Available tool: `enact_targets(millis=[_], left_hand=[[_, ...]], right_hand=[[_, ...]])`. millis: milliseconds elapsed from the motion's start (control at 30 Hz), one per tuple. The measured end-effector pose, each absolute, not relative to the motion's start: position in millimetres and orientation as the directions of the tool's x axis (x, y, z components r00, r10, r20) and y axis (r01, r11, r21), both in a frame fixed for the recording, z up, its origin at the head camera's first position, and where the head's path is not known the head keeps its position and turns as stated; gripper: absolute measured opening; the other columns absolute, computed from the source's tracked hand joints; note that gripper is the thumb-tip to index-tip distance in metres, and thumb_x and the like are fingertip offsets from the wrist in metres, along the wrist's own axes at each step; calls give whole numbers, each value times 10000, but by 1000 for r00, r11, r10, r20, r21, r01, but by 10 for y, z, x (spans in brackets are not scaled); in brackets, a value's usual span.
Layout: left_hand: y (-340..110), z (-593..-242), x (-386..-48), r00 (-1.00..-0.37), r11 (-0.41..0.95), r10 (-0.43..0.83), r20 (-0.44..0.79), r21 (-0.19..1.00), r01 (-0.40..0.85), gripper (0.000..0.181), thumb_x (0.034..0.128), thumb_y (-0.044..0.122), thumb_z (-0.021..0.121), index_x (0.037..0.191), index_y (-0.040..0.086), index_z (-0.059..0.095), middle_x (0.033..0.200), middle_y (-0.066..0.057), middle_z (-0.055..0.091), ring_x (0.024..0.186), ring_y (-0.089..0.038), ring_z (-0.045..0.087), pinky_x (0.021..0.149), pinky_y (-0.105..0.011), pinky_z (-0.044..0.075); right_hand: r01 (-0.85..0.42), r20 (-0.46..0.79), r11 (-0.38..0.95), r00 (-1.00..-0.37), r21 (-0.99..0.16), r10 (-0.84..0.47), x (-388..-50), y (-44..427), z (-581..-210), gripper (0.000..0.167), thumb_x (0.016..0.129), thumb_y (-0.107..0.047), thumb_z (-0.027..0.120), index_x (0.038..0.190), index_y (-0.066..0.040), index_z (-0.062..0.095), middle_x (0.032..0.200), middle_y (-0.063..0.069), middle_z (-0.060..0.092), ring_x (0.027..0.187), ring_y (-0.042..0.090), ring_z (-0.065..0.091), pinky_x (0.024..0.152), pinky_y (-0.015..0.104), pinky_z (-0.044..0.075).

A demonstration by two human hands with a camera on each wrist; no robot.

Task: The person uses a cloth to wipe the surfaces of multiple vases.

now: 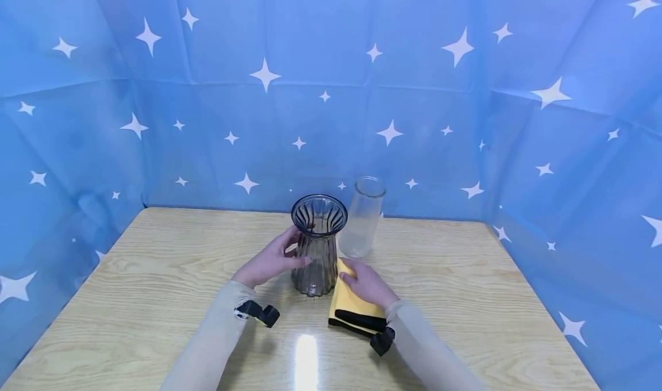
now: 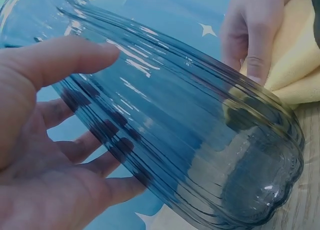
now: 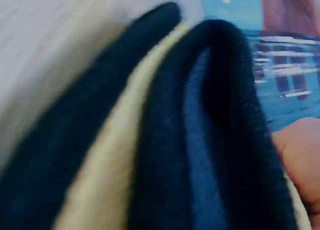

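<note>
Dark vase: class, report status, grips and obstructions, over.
Left grip holds dark vase, mouth up. Right grip holds yellow cloth beside it. Clear vase behind, to the right; nothing visibly obstructing.

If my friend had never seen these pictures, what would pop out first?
Probably the blue backdrop covered in white stars, behind and beside the table. Next might come the dark ribbed glass vase near the middle, held by the left hand. The yellow cloth, gripped by the right hand beside the vase, stands out too.

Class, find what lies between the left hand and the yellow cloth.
The ribbed glass vase is between the left hand and the cloth in the head view.
</note>
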State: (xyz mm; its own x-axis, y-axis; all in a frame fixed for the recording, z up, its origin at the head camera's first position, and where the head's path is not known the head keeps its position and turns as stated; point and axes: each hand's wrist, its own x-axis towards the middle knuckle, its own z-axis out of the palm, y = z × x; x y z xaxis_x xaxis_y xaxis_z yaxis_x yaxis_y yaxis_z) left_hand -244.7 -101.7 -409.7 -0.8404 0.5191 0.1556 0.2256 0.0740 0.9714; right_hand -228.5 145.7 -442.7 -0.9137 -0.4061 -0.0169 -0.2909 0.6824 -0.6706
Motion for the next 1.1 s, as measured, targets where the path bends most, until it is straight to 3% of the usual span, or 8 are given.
enact_targets(millis=[367, 533, 633, 733, 800, 900, 967, 1100], left_hand=[[-934, -4141, -2399, -861, 94, 480, 169, 966, 242, 865, 858, 93, 697, 1541, 96, 167, 1526, -172, 268, 1403, -322, 228, 1107, -517, 247], [-823, -4179, -2388, -880, 147, 422, 220, 941, 305, 892, 827, 162, 771, 1518, 99, 211, 1488, -141, 342, 1359, -304, 322, 1090, -510, 295], [-772, -4184, -2371, -899, 186, 371, 233, 930, 317, 901, 804, 172, 799, 1507, 90, 242, 1457, -145, 360, 1332, -312, 354, 1091, -510, 294], [-761, -4181, -2348, -922, 210, 332, 197, 938, 276, 889, 800, 194, 803, 1502, 83, 271, 1412, -151, 322, 1295, -341, 357, 1070, -550, 305], [-767, -4183, -2341, -932, 213, 319, 175, 945, 250, 879, 802, 204, 802, 1502, 86, 283, 1360, -163, 296, 1255, -363, 365, 1043, -575, 330], [-788, -4179, -2346, -934, 212, 322, 157, 949, 233, 852, 803, 196, 800, 1494, 100, 311, 1310, -165, 290, 1226, -366, 368, 1023, -577, 354], [-805, -4180, -2359, -930, 217, 331, 162, 946, 242, 825, 808, 187, 796, 1485, 104, 333, 1296, -167, 303, 1221, -362, 374, 1021, -575, 358], [-831, -4163, -2376, -919, 238, 350, 184, 931, 277, 805, 806, 175, 796, 1475, 100, 356, 1287, -173, 327, 1246, -352, 367, 1040, -579, 336]], right_hand=[[-173, -128, 690, -924, -703, -361, -2388, 1453, -4376, 406, 962, -78, 558, 1304, 134, 501, 1323, 286, 507, 1244, 437, 445, 1040, 533, 360], [-23, -179, 573, -939, -819, -294, -2367, 1478, -4403, 481, 994, -137, 526, 1410, 74, 409, 1439, 258, 398, 1326, 429, 344, 1079, 560, 290], [-19, -137, 496, -951, -868, -277, -2349, 1470, -4336, 491, 999, -150, 526, 1429, 51, 396, 1443, 241, 403, 1308, 408, 378, 1082, 550, 290], [-81, -59, 448, -955, -890, -291, -2335, 1441, -4151, 459, 996, -138, 530, 1414, 28, 435, 1325, 219, 519, 1134, 369, 539, 1002, 502, 408], [-110, -32, 424, -949, -899, -312, -2325, 1421, -3987, 453, 1001, -145, 523, 1421, 1, 436, 1141, 194, 612, 910, 323, 625, 856, 449, 510], [-137, -1, 385, -941, -912, -338, -2314, 1401, -3747, 413, 1011, -167, 510, 1396, -23, 467, 875, 139, 625, 626, 243, 604, 620, 374, 543], [-151, 19, 365, -939, -919, -342, -2312, 1393, -3626, 420, 1015, -181, 505, 1397, -14, 456, 850, 137, 613, 622, 212, 604, 599, 354, 544], [-164, 54, 338, -949, -927, -312, -2305, 1378, -3483, 489, 1015, -182, 504, 1446, 15, 380, 1047, 192, 586, 734, 204, 619, 690, 349, 551]])
